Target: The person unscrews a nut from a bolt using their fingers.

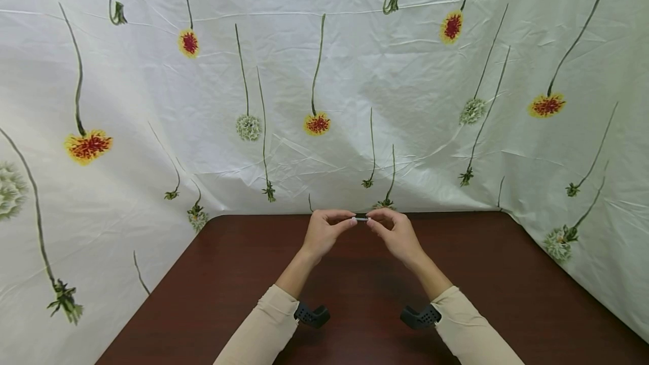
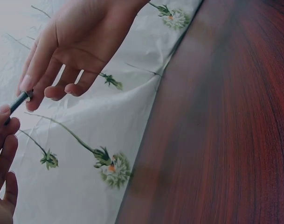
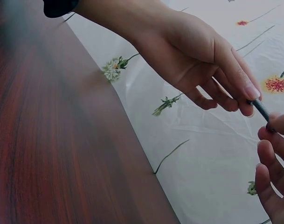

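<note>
A short grey metal bolt (image 1: 361,219) with a threaded shank is held level between both hands over the far part of the table. My left hand (image 1: 322,234) pinches one end between thumb and fingers. The other end is pinched by my right hand (image 1: 398,234) in the same way. In the left wrist view the threads of the bolt (image 2: 18,102) show between the fingertips, with a wider piece at the right hand's end. Fingertips partly cover both ends. The right wrist view also shows the bolt (image 3: 261,110) bridging the hands.
A dark red-brown wooden table (image 1: 243,286) spreads below the hands. Behind and beside it hangs a white cloth (image 1: 355,72) printed with flowers. Black bands with camera mounts (image 1: 312,315) sit on both wrists, over light sleeves (image 1: 263,325).
</note>
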`<state>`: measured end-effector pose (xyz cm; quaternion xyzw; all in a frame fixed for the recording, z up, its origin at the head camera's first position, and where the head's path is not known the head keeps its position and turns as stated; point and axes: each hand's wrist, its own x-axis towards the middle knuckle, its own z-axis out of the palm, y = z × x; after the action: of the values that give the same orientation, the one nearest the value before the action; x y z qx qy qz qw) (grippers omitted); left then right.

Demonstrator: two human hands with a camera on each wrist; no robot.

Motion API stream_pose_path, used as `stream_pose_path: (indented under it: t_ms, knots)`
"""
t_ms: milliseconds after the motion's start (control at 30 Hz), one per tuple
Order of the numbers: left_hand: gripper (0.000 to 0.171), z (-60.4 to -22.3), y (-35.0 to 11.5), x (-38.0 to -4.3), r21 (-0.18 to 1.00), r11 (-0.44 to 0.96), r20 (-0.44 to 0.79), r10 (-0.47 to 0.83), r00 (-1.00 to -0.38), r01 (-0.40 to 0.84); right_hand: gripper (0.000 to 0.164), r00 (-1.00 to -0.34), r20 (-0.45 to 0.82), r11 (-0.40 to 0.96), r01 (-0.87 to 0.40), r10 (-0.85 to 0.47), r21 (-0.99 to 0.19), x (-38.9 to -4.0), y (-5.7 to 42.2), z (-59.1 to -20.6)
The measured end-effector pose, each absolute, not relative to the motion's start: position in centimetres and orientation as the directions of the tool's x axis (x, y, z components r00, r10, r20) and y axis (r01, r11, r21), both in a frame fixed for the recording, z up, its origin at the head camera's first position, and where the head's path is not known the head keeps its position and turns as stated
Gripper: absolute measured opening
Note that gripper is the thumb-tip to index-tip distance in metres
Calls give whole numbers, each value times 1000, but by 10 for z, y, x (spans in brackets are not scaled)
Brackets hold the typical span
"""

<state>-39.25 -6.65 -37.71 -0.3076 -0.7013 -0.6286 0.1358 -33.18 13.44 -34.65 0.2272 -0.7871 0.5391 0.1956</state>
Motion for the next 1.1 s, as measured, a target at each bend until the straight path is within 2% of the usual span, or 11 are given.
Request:
stream_pose_path:
  t_ms: [200, 433, 667, 800, 933, 1100]
  knots:
    - [17, -378, -67, -392, 796, 25, 579, 263, -772, 605, 24, -824, 547, 315, -563, -148, -764, -331, 135, -347]
    - [17, -377, -65, -391, 812, 23, 561, 251, -789, 584, 15, -829, 544, 324, -555, -133, -767, -331, 134, -347]
    - [17, -375, -64, -391, 815, 30, 554, 251, -794, 578, 23, -820, 551, 311, -569, -152, -761, -331, 134, -346]
    - [16, -376, -65, -391, 813, 23, 559, 246, -791, 582, 18, -835, 533, 321, -546, -135, -774, -330, 133, -344]
    - [15, -376, -65, -391, 817, 20, 555, 248, -794, 577, 14, -824, 550, 314, -563, -139, -764, -331, 134, -346]
    - [16, -377, -66, -391, 810, 7, 566, 248, -786, 586, 15, -808, 571, 300, -586, -145, -753, -332, 134, -348]
